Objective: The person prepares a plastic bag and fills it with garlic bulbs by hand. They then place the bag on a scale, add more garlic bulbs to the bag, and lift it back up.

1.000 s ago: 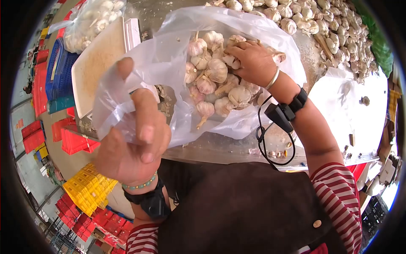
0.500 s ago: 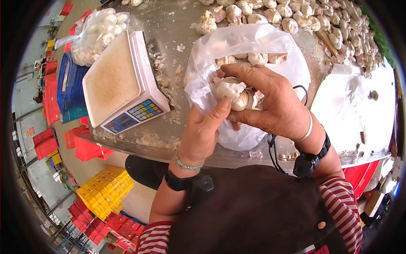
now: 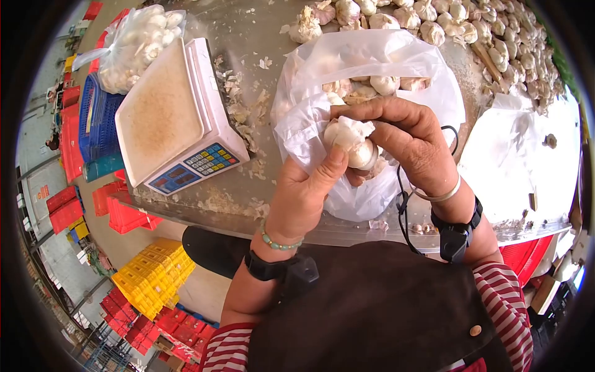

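Note:
A white garlic bulb [image 3: 356, 147] with loose papery skin is held in front of me, just over the near side of an open clear plastic bag [image 3: 427, 68]. My left hand [image 3: 308, 197] grips it, thumb on the near face and fingers mostly hidden underneath. From the right, the curled fingers of my right hand [image 3: 416, 141] close on the bulb's upper side, by the flaking skin; its fingertips are partly hidden. More garlic bulbs [image 3: 384, 84] show through the bag's opening.
Left of the bag stands a white digital scale [image 3: 201, 111]; behind it lie a filled bag of garlic [image 3: 145, 46] and a blue basket [image 3: 99, 124]. Heaped garlic [image 3: 496, 37] covers the far right. A black cord [image 3: 401, 211] hangs near my right wrist. Skin scraps litter the metal table [image 3: 248, 62].
My right hand has drawn its thumb back from the bulb's near side, and its fingers are more curled. More of the bulb shows now. It remains in my left hand.

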Tool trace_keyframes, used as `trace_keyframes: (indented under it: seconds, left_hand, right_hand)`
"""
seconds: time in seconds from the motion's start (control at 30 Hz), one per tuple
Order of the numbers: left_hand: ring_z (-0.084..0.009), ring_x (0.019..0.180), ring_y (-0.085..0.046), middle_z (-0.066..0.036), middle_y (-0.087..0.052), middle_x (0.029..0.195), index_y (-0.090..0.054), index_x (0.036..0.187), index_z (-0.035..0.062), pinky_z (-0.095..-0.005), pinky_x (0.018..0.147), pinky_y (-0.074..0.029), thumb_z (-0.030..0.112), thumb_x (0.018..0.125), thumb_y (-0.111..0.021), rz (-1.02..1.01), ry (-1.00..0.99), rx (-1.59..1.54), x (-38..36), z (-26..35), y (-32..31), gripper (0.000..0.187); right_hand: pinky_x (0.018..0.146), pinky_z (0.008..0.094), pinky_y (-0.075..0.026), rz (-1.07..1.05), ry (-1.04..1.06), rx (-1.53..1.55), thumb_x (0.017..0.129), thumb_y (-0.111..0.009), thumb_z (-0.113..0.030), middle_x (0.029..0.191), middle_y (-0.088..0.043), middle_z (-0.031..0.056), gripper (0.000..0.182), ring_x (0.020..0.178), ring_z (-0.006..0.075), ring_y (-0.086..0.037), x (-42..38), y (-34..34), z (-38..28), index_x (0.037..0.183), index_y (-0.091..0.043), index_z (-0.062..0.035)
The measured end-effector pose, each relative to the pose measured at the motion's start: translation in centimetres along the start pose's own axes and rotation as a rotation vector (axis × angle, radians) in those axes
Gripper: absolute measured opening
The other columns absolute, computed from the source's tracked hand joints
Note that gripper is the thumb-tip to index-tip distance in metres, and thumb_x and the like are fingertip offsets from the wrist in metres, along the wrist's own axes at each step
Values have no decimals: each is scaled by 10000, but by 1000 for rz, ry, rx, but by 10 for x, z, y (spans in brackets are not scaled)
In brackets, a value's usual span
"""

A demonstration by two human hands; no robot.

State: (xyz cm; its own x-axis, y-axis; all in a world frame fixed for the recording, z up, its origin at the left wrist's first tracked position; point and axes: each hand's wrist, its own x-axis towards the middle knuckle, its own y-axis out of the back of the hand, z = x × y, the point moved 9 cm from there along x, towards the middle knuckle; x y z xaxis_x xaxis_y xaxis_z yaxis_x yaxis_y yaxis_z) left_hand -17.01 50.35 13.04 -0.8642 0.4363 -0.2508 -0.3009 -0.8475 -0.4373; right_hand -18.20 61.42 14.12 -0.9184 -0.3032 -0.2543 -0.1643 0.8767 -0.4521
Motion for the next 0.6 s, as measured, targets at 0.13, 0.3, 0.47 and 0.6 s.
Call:
trace_keyframes:
  seconds: [0.13,0.3,0.47,0.6]
  left_hand:
    - [-206,838,-617,-110,-608,1039,-475,1235,12,-322,691,-514,258,955,-502,-19,12,-26,4,-4,4,374]
    - [-199,838,-608,-102,-602,1050,-475,1240,16,-316,699,-504,259,959,-495,42,47,-67,7,-7,14,373]
    - [-178,866,-592,-89,-596,1077,-465,1259,19,-315,706,-502,234,957,-504,67,61,-51,6,-8,16,372]
    - [-158,857,-581,-78,-598,1069,-454,1274,15,-305,706,-496,211,946,-535,35,21,74,4,-3,12,391]
  right_hand:
    - [659,226,-495,-12,-1,12,915,-475,-44,882,-646,70,307,734,99,-606,3,-1,2,1199,-565,31]
    - [695,241,-491,-38,-50,74,845,-583,-7,892,-637,63,390,751,100,-593,5,-4,7,1231,-546,27]
    - [706,245,-504,-7,-52,41,809,-609,3,906,-644,74,422,748,111,-611,6,0,10,1224,-544,35]
    - [700,245,-516,14,-58,79,778,-615,26,920,-651,86,416,737,123,-626,6,1,11,1189,-556,51]
